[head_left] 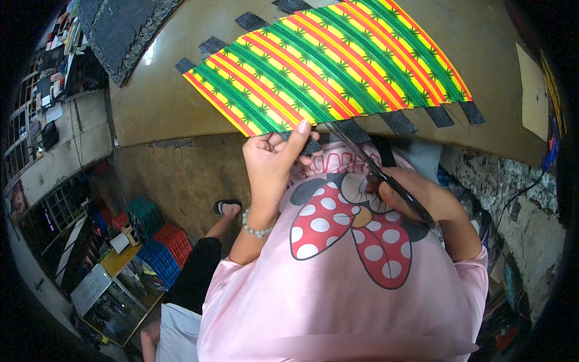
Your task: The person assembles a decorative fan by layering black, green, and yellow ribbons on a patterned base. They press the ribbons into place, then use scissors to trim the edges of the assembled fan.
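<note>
A row of striped strips [329, 66] in red, yellow and green with dark leaf prints lies side by side on the table. Short black textured tabs [400, 122] stick out from both ends of the row. My left hand [268, 166] pinches the near edge at its left part, thumb on top, with a black tab by its fingers. In my right hand [419, 190] is a pair of scissors [365, 158] with dark handles. Their blades point up-left and reach the near edge beside my left thumb. Whether the blades bite into the material, I cannot tell.
The brown table [163, 114] has a dark worn slab [123, 36] at its far left and a beige board [531, 93] at its right. To the left stand blue crates [160, 256] and red crates [173, 242]. Another person's leg [202, 265] shows at lower left.
</note>
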The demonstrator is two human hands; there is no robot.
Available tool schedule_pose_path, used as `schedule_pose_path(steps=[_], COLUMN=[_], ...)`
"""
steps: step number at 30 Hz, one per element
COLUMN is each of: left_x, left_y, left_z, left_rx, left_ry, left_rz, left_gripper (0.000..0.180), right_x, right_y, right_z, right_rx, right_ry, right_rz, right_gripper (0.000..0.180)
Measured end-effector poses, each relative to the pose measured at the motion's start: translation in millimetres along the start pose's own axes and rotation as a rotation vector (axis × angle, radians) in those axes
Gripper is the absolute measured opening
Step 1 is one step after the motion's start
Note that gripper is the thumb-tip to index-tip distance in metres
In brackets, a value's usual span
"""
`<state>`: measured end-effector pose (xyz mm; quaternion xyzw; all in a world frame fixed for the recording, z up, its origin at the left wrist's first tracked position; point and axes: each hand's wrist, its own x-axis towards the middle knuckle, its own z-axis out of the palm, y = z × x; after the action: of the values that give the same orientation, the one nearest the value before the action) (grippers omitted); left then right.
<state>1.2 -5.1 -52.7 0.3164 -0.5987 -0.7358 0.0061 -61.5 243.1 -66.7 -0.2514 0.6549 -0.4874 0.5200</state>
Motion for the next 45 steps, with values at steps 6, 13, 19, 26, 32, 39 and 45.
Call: schedule_pose_path(steps=[6,13,19,26,32,39,45], left_x=[5,0,-1,-1,0,0,1], left_y=[5,1,5,2,-2,2,0], left_z=[13,19,19,20,19,20,18], left_rx=[-0.066,-0.039,-0.058,-0.010,0.011,0.004,-0.052], left_ry=[-0.027,-0.018,-0.054,-0.028,-0.016,0.003,-0.001], left_rz=[0.092,0.086,0.092,0.115,0.107,0.104,0.098], left_gripper=[0.020,0.019,0.018,0.018,0.019,0.019,0.019], right_x=[17,20,24,25,26,31,34], right_y=[-17,-16,-16,-20,-21,-22,-23], right_z=[0,8,7,11,13,17,18], right_rx=[0.049,-0.101,-0.124,-0.219,-0.222,-0.219,-0.173], right_ry=[-0.029,0.121,0.121,0.189,0.222,0.257,0.282], right_rz=[0.051,-0.110,-0.142,0.006,-0.077,-0.049,-0.028], right_gripper=[0.039,0.038,0.044,0.056,0.051,0.052,0.060])
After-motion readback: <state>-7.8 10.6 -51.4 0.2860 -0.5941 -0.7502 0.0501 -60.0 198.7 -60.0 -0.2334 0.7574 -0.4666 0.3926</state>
